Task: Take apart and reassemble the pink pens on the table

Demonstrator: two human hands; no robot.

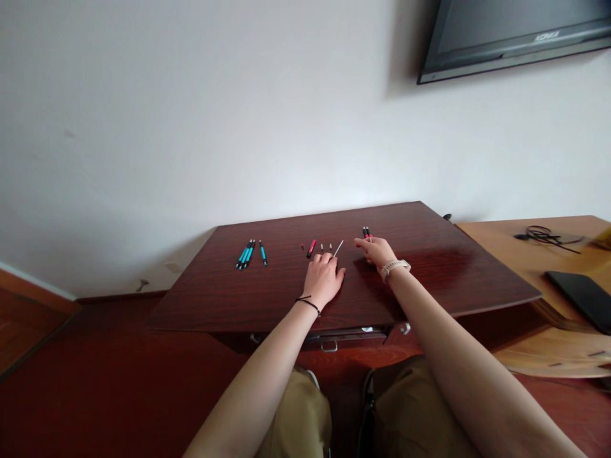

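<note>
Four teal pens (248, 254) lie whole well left of the red pen barrel (311, 248), while just right of it my left hand (323, 278) pinches a thin refill (338, 248) and my right hand (377, 251) curls on red-black pens (366, 233), so I judge the red ones part-finished.

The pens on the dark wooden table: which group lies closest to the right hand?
The red-and-black pens, touching the right hand. The teal pens lie far left.
</note>
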